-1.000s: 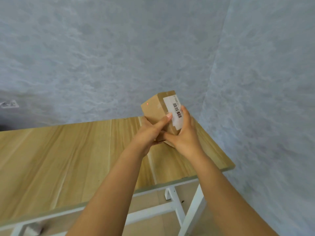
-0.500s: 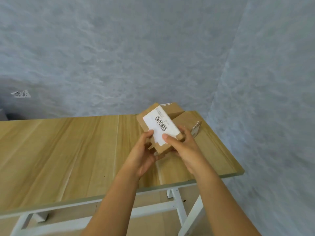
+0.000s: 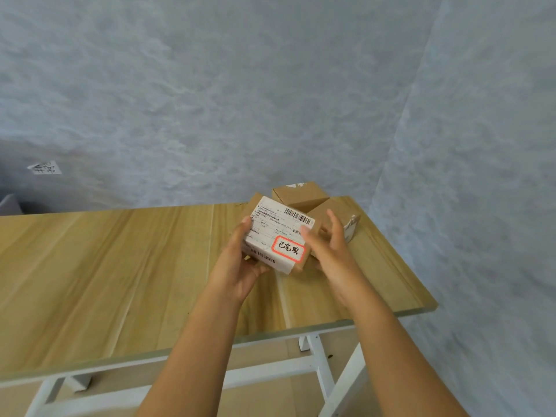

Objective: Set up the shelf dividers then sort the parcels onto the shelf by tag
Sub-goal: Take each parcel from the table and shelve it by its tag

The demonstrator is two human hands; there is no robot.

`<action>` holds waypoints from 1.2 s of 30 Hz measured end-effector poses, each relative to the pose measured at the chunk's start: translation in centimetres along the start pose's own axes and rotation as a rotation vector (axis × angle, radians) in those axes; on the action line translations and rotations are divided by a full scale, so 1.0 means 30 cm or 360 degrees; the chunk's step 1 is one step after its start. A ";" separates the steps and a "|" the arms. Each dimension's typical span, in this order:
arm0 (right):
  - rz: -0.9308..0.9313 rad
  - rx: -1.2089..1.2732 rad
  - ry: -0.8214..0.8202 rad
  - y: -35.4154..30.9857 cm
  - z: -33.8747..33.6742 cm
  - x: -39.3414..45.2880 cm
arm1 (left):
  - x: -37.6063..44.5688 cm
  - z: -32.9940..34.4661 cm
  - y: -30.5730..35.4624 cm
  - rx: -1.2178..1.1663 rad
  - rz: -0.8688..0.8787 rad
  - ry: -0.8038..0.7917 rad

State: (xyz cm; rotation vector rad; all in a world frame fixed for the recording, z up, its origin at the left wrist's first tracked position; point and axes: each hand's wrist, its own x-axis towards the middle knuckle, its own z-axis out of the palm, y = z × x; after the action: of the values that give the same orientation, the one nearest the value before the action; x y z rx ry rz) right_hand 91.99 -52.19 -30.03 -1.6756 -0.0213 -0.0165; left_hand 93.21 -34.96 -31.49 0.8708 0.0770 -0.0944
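Above the right end of the wooden shelf top [image 3: 120, 266] I hold a small brown parcel [image 3: 278, 239], its white shipping label facing me. On that label a red-bordered sticker [image 3: 288, 248] carries handwritten characters. My left hand [image 3: 240, 263] grips the parcel from its left side and underneath, thumb on the left edge. At the parcel's right side is my right hand [image 3: 328, 248], thumb touching the label and fingers straight and spread behind the box.
Two more brown parcels lie at the far right corner, one upright [image 3: 296, 195] and one flat [image 3: 338, 212] with a label hanging off its side. A handwritten paper tag [image 3: 45, 168] sticks to the grey wall at left. White frame legs [image 3: 319, 365] show below.
The parcel has been turned from upright to label-up and lowered toward me. My right hand's fingers have straightened away from the box. The view has dropped, showing the parcels behind.
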 end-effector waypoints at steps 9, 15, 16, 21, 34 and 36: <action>0.0376 0.0413 -0.0137 -0.047 -0.061 0.064 | 0.005 0.031 -0.020 0.0049 0.0094 0.0019; 0.0262 0.0465 0.0065 -0.063 -0.151 0.094 | 0.093 0.024 0.116 0.0905 0.0372 0.0401; 0.0255 0.0444 0.0079 -0.068 -0.159 0.097 | 0.107 0.020 0.139 0.1281 0.0491 0.0373; 0.0267 0.0305 0.0150 -0.070 -0.169 0.086 | 0.108 -0.002 0.181 0.3030 0.0606 -0.0035; 0.0285 0.0133 0.0515 -0.115 -0.170 -0.249 | 0.025 0.087 0.205 0.3831 0.1296 -0.0623; 0.0291 0.0114 0.0660 -0.126 -0.151 -0.330 | -0.013 0.087 0.196 0.3789 0.1409 -0.0733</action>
State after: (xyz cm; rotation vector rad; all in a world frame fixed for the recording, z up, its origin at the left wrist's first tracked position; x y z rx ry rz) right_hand 82.00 -56.35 -26.04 -1.5698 0.4386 -0.2223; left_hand 93.57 -33.18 -25.30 3.1044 -1.0904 0.6067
